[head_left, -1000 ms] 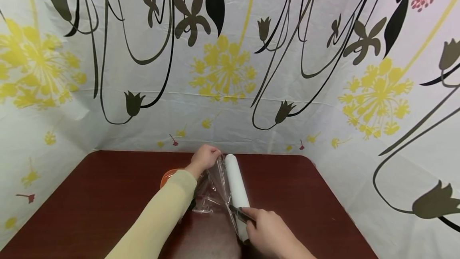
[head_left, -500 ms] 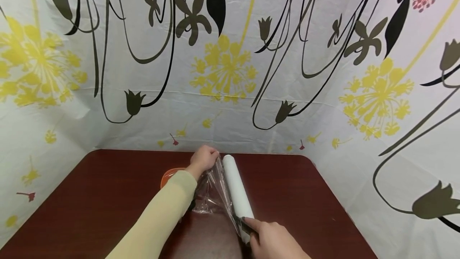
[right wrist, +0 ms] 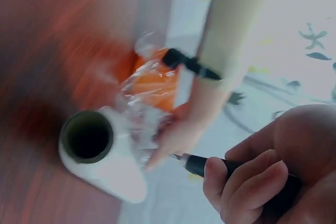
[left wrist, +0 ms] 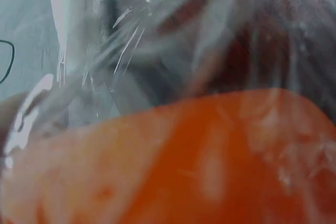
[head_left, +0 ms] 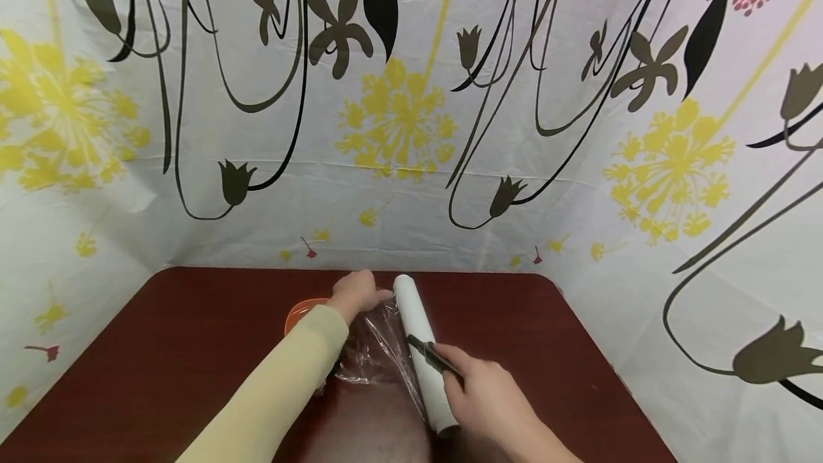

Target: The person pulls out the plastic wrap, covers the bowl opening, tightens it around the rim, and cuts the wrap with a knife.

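Observation:
My right hand [head_left: 489, 391] grips a slim black-handled knife [head_left: 437, 359], held slanting over a white roll of plastic wrap [head_left: 410, 306]. The right wrist view shows the knife's pointed metal tip beyond the dark handle [right wrist: 202, 166]. Clear film [head_left: 371, 356] lies crumpled and glossy left of the roll. My left hand [head_left: 356, 293] reaches to the film's far end, thumb stretched towards the roll; its other fingers are partly hidden. Under that forearm an orange bowl [head_left: 301, 313] shows only its rim. In the left wrist view, film covers the orange bowl [left wrist: 194, 156] closely.
A dark red-brown table [head_left: 527, 349] carries everything. Flower-printed white sheeting [head_left: 411, 227] hangs around its back and sides. A black strap [right wrist: 194, 66] circles the left wrist.
My left hand has lowered slightly and moved left, and its pinched fingers have loosened. The raised film has sunk beside the roll. The knife has moved up and away along the roll.

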Motion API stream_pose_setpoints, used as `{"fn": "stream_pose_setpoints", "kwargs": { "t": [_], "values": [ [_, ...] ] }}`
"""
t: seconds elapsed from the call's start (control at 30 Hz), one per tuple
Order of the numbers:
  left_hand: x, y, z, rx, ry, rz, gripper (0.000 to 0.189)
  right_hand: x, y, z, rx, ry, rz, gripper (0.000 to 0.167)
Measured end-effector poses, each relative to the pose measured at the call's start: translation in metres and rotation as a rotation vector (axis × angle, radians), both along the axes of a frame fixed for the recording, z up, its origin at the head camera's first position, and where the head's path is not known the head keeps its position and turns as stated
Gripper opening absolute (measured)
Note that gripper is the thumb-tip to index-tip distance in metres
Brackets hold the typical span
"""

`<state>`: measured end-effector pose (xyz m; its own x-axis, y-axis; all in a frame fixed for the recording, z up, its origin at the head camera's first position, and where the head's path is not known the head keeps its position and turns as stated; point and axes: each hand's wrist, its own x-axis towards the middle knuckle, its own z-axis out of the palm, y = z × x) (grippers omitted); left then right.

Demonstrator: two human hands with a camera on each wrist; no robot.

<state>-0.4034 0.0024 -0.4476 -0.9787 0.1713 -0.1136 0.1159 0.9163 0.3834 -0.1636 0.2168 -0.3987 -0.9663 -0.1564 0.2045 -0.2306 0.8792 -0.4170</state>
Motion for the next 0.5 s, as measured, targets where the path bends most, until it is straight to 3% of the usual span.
{"fn": "stream_pose_setpoints", "kwargs": {
  "t": [0.1, 0.17, 0.27, 0.37, 0.43, 0.5],
  "values": [
    [0.007, 0.001, -0.001, -0.038, 0.034, -0.031, 0.042, -0.022, -0.009, -0.008, -0.008, -0.029, 0.005, 0.04],
    [0.01, 0.004, -0.002, -0.092, 0.091, -0.052, 0.049, -0.035, -0.015, -0.015, -0.01, -0.064, 0.009, 0.042],
    [0.013, 0.012, -0.003, -0.172, 0.237, -0.097, 0.061, -0.052, -0.022, -0.021, -0.004, -0.107, 0.001, 0.044],
    [0.019, 0.019, -0.001, -0.232, 0.372, -0.179, 0.046, -0.062, -0.025, -0.021, 0.001, -0.135, -0.027, 0.046],
    [0.027, 0.023, 0.003, -0.233, 0.387, -0.237, 0.033, -0.065, -0.023, -0.019, -0.003, -0.151, -0.057, 0.047],
    [0.037, 0.026, 0.006, -0.237, 0.349, -0.28, 0.027, -0.066, -0.019, -0.016, -0.001, -0.157, -0.088, 0.048]
  ]
}}
